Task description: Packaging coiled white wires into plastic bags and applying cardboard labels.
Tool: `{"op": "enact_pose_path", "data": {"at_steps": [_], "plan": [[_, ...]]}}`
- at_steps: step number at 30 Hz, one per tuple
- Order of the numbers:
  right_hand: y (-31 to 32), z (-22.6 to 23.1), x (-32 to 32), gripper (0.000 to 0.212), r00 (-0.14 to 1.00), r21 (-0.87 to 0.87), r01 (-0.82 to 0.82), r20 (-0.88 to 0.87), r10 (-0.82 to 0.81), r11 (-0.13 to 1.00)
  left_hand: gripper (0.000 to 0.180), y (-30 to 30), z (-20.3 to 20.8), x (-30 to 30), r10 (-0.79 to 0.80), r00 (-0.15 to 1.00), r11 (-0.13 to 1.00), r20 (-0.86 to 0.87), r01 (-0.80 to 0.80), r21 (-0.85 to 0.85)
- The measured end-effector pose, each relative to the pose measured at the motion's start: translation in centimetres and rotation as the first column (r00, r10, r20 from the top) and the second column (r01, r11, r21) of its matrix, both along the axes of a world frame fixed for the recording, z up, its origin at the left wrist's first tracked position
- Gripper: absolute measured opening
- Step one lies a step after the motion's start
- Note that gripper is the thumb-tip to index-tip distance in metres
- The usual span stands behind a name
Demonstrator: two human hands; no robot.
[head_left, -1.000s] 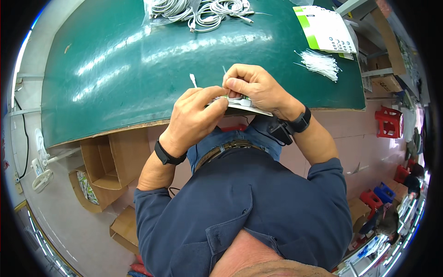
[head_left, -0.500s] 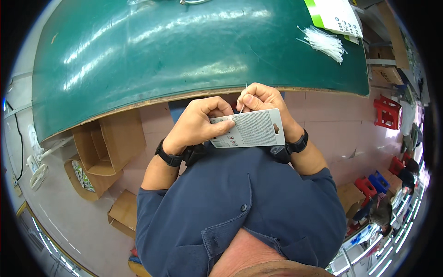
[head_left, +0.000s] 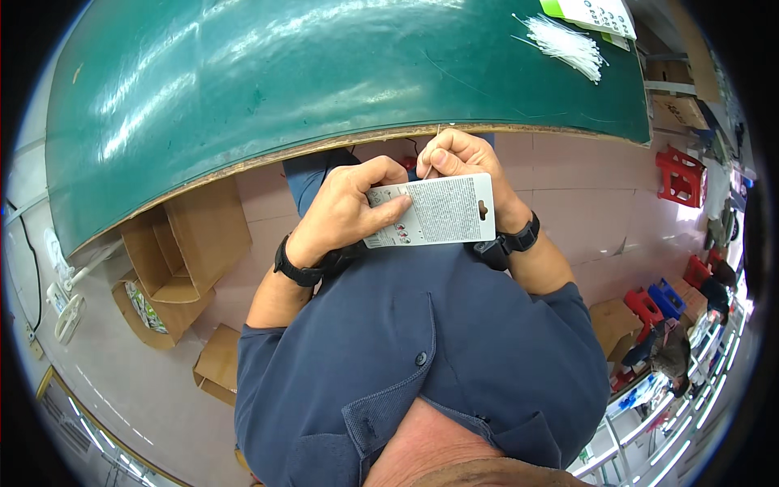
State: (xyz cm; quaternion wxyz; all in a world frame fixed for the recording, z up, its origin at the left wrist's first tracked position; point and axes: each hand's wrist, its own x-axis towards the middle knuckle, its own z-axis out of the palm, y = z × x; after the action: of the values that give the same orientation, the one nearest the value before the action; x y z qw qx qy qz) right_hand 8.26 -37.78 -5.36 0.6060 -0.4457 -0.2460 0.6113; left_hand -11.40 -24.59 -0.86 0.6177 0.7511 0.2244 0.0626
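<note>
My left hand (head_left: pixel 357 199) grips the left end of a printed packaging card (head_left: pixel 445 209), its thumb lying flat on the printed side. The card is white with small dark print and a hanging hole at its right end. Just beyond the card's far edge, my right hand (head_left: pixel 462 162) pinches a thin cable tie (head_left: pixel 431 168) between thumb and fingers. The tie's tip points up toward the table edge. What lies behind the card, and the fingers of my left hand there, are hidden.
The green table (head_left: pixel 300 89) spans the far side, its worn wooden edge just past my hands. A bundle of white cable ties (head_left: pixel 564 49) lies at its far right beside white and green packaging (head_left: pixel 596 16). Open cardboard boxes (head_left: pixel 191 239) stand left; a red stool (head_left: pixel 680 177) stands right.
My view has shifted, so the table sits higher in the picture. The card is turned a little more level. Both hands keep their hold, with the tie still in my right fingers.
</note>
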Motion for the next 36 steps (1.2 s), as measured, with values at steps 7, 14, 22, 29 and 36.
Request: {"op": "enact_pose_path", "data": {"at_steps": [7, 14, 22, 29, 36], "plan": [[-0.22, -0.11, 0.23, 0.022, 1.000, 0.037, 0.002, 0.006, -0.002, 0.999, 0.021, 0.14, -0.22, 0.13, -0.033, 0.999, 0.999, 0.009, 0.033, -0.031], [-0.34, -0.26, 0.31, 0.022, 1.000, 0.034, 0.001, -0.005, -0.001, 0.999, 0.022, 0.19, -0.10, 0.36, -0.051, 0.998, 0.999, 0.046, 0.052, -0.012], [-0.38, -0.49, 0.32, 0.023, 1.000, 0.035, 0.013, -0.027, -0.012, 0.999, 0.022, 0.18, -0.06, 0.56, -0.059, 0.997, 0.998, 0.056, 0.059, 0.006], [-0.46, -0.74, 0.31, 0.022, 0.999, 0.041, 0.026, -0.045, -0.024, 0.999, 0.021, 0.05, -0.14, 0.61, -0.058, 0.997, 0.998, 0.055, 0.057, 0.020], [-0.60, -0.88, 0.34, 0.022, 0.997, 0.027, 0.029, -0.066, -0.027, 0.999, 0.021, -0.09, -0.25, 0.64, -0.056, 0.997, 0.998, 0.058, 0.054, 0.034]]}}
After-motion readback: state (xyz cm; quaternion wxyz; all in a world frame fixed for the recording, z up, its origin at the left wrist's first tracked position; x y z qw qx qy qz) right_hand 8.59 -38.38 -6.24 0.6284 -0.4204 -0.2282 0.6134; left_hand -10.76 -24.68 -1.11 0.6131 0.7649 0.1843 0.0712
